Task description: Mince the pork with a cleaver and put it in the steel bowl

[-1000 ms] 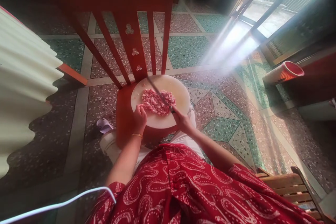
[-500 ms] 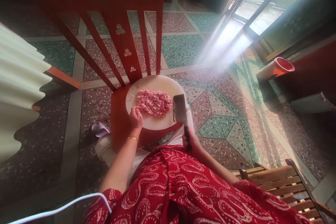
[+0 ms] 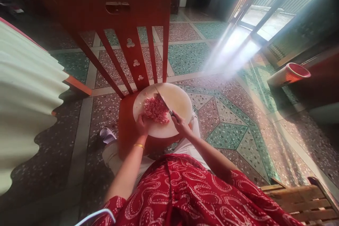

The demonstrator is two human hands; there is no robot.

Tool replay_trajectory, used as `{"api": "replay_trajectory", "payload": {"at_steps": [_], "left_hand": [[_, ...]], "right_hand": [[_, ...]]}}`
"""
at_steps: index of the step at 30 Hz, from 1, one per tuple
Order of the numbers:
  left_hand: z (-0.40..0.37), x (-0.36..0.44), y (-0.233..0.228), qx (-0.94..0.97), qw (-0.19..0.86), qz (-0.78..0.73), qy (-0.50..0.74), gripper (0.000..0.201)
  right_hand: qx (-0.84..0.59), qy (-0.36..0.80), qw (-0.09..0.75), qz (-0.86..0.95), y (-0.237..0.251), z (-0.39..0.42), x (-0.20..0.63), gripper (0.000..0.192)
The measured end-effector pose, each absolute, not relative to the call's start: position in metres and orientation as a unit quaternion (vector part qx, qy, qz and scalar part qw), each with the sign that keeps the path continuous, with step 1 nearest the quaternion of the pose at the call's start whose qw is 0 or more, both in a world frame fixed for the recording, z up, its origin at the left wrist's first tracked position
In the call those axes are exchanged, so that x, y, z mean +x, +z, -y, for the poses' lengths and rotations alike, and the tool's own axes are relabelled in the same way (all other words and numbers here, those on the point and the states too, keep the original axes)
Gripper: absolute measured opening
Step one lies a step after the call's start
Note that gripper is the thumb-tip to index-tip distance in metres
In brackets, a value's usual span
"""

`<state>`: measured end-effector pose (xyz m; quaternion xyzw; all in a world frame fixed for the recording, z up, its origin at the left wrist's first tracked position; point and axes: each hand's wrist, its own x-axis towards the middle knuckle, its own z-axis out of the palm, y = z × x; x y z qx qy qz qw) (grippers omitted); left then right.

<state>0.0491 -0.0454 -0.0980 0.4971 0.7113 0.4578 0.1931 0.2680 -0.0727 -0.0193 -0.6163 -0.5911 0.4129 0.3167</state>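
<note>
A round, pale cutting board [image 3: 180, 93] rests on the seat of a reddish-brown chair. Minced meat [image 3: 155, 109] lies heaped on its left half, with small bits scattered beside it. My right hand [image 3: 179, 123] is closed around the dark handle of a cleaver [image 3: 162, 99]. The blade, seen nearly edge-on, slants up and left along the right side of the meat. At the board's lower left rim, my left hand [image 3: 142, 124] is closed, its fingers curled close beside the meat; what they hold, if anything, is hidden.
The chair's slatted back [image 3: 144, 14] rises behind the board. Pale pleated cloth [image 3: 29, 106] hangs at the left. A red-rimmed bin [image 3: 288, 74] stands at the right, and a slatted wooden seat [image 3: 302, 197] is at the lower right. Light enters through a doorway.
My right hand has brought the cleaver left and over the board, turning its blade from face-on to edge-on at the meat. My left hand stays near the rim. The view has shifted slightly.
</note>
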Motion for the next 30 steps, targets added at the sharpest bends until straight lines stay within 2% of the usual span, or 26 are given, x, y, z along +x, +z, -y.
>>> {"api": "replay_trajectory", "payload": {"at_steps": [2,4,6,8,10,14,17,19,22,25,27,30], "left_hand": [[0.046,0.049,-0.099,0.491,0.193,-0.713,0.461,0.022],[0.045,0.050,-0.099,0.492,0.188,-0.716,0.459,0.023],[0.045,0.050,-0.098,0.496,0.189,-0.715,0.454,0.023],[0.044,0.050,-0.097,0.495,0.199,-0.717,0.448,0.021],[0.044,0.050,-0.096,0.491,0.206,-0.720,0.446,0.020],[0.044,0.051,-0.094,0.493,0.188,-0.713,0.462,0.020],[0.044,0.051,-0.094,0.492,0.182,-0.713,0.465,0.020],[0.044,0.051,-0.095,0.494,0.182,-0.712,0.464,0.021],[0.044,0.050,-0.097,0.496,0.177,-0.712,0.464,0.022],[0.044,0.050,-0.099,0.494,0.166,-0.721,0.458,0.023],[0.044,0.050,-0.101,0.492,0.166,-0.723,0.455,0.024],[0.043,0.050,-0.103,0.490,0.173,-0.721,0.459,0.024]], "right_hand": [[-0.629,0.304,0.200,0.687,-0.018,0.070,0.266,0.046],[-0.628,0.244,0.093,0.733,-0.018,0.070,0.265,0.048],[-0.619,0.235,0.061,0.746,-0.016,0.074,0.266,0.048],[-0.613,0.264,0.123,0.734,-0.008,0.077,0.270,0.044],[-0.587,0.323,0.235,0.705,0.010,0.078,0.277,0.043],[-0.476,0.426,0.403,0.656,0.067,0.070,0.284,0.056],[-0.406,0.413,0.472,0.665,0.096,0.058,0.281,0.056],[-0.415,0.389,0.475,0.671,0.091,0.054,0.277,0.051],[-0.511,0.358,0.398,0.673,0.051,0.058,0.274,0.039],[-0.577,0.372,0.239,0.686,0.010,0.064,0.277,0.029],[-0.602,0.399,0.173,0.670,-0.001,0.065,0.282,0.031],[-0.620,0.395,0.127,0.666,-0.002,0.062,0.291,0.037]]}}
